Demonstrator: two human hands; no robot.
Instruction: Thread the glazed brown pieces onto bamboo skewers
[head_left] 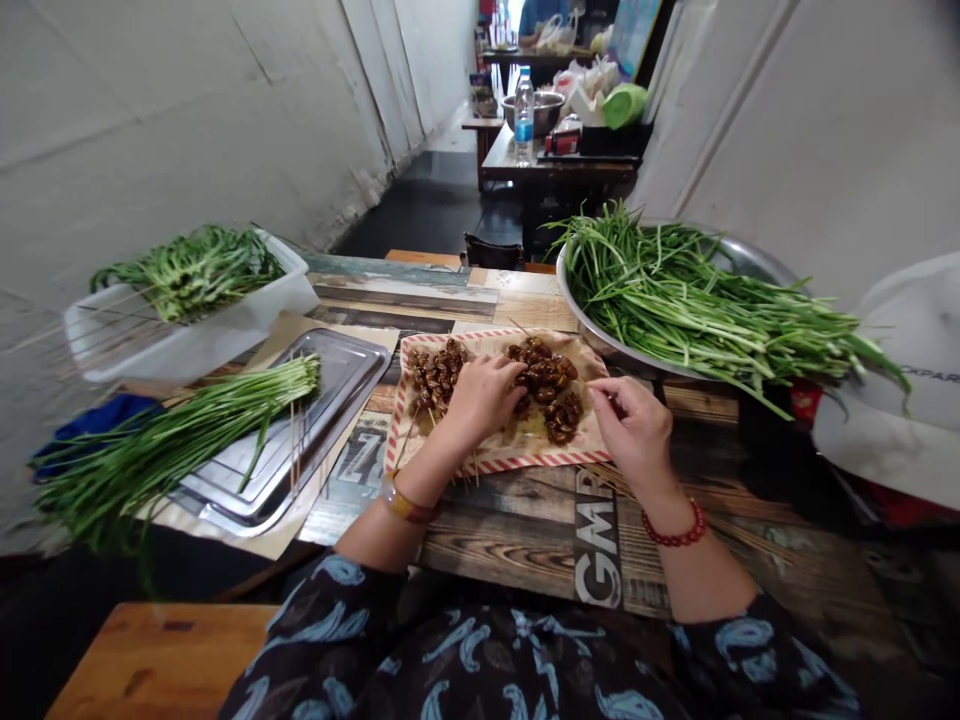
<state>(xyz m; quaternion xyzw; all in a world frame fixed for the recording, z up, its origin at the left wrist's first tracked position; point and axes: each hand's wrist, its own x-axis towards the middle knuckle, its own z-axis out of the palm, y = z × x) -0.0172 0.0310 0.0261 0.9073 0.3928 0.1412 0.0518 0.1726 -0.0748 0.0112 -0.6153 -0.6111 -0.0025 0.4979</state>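
On the table lies a tray with a red-and-white striped rim (491, 464). It bears glossy brown pieces (564, 415) that look like silkworm pupae, and some are threaded on thin sticks at the left. My left hand (487, 398) rests over the middle of the tray with its fingers curled down among the pieces. What they grip, if anything, is hidden. At the tray's right edge, my right hand (634, 415) is closed in a pinch on a thin wooden skewer (583, 381), whose tip points towards the brown pieces.
Loose skewers (607, 475) lie below the tray. A steel basin (757, 262) of long green chives stands at the right. To the left are a metal lid (262, 470) under a bundle of green stalks (202, 420) and a white tub (277, 295) with skewered greens.
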